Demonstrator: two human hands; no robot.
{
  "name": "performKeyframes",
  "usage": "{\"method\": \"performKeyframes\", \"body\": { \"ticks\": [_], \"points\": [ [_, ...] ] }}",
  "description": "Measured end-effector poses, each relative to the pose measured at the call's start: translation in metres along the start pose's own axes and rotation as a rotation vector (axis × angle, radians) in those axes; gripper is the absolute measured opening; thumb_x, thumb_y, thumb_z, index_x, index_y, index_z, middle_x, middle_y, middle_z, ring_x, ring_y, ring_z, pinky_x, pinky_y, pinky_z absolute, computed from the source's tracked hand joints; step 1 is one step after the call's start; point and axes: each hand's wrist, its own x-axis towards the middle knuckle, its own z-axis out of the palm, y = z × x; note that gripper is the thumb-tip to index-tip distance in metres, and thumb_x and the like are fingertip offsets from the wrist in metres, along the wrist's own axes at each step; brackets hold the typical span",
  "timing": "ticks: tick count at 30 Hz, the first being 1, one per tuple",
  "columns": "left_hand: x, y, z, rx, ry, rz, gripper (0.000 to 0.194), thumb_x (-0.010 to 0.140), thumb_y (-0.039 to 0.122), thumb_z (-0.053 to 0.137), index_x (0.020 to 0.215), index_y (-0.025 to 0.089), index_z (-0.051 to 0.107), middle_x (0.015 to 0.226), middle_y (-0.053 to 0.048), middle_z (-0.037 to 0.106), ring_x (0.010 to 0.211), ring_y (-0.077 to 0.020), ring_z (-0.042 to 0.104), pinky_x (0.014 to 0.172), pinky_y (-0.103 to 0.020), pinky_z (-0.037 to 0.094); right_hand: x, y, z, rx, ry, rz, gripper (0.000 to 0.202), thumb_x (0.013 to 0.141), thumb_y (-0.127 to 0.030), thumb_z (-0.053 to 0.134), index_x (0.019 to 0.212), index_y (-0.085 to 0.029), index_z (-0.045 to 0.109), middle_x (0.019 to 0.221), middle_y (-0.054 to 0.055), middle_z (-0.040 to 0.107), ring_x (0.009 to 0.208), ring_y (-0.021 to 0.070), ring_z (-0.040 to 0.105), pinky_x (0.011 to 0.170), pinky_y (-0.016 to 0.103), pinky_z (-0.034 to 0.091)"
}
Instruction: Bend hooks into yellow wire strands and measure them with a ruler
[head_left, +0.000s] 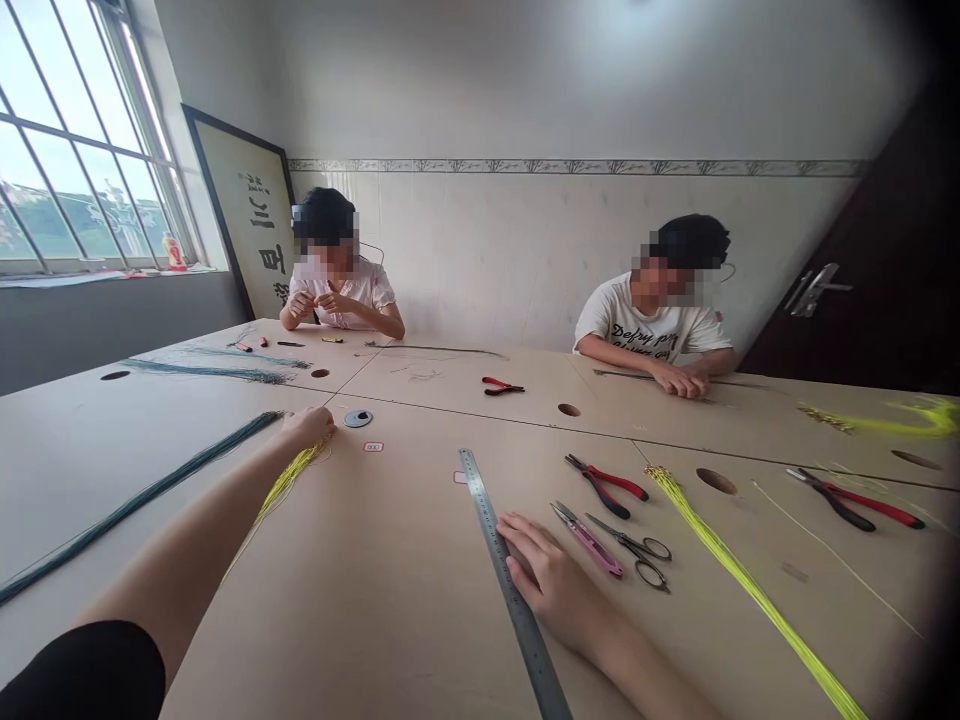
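Observation:
My left hand reaches far across the table with its fingers closed, beside the top end of a bundle of yellow cords. Whether a cord is in those fingers is hidden. Just left of that hand lies a long bundle of dark teal cords. My right hand lies on the table, fingers stretched out, the tips touching the right edge of a steel ruler. To its right are pink-handled thread snips, small scissors and red-and-black pliers.
A second yellow cord bundle and more pliers lie at the right. Table holes and a round grey cap dot the surface. Two people sit opposite, one person's hands on dark cords, with pliers between them.

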Motion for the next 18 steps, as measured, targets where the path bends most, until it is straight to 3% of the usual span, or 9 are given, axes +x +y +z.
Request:
{"method": "performKeyframes", "body": {
  "ticks": [4,11,18],
  "points": [
    [0.007,0.002,-0.002,0.082,-0.086,-0.045,0.028,0.086,0.031,0.055,0.109,0.015,0.056,0.112,-0.008,0.057,0.099,-0.0218,0.057,0.084,-0.043,0.048,0.0,0.002,0.003,0.0,0.011,-0.004,0.045,0.089,-0.028,0.033,0.128,-0.012,0.049,0.138,0.009,0.044,0.131,0.0208,0.034,0.111,0.039,0.029],
    [0.01,0.002,-0.002,0.107,-0.123,-0.041,0.027,0.087,0.031,0.054,0.109,0.015,0.056,0.112,-0.008,0.057,0.099,-0.0215,0.057,0.084,-0.043,0.048,-0.002,0.002,0.002,-0.006,0.026,-0.012,0.043,0.089,-0.028,0.034,0.127,-0.013,0.05,0.137,0.009,0.045,0.13,0.0215,0.036,0.109,0.039,0.032],
    [0.014,-0.001,0.003,0.034,-0.058,0.012,0.028,0.087,0.03,0.054,0.11,0.015,0.055,0.11,-0.008,0.058,0.095,-0.0205,0.058,0.081,-0.041,0.05,-0.002,0.001,0.002,-0.004,0.037,-0.026,0.043,0.089,-0.026,0.034,0.126,-0.012,0.051,0.137,0.01,0.045,0.13,0.022,0.037,0.109,0.041,0.032]
  ]
}}
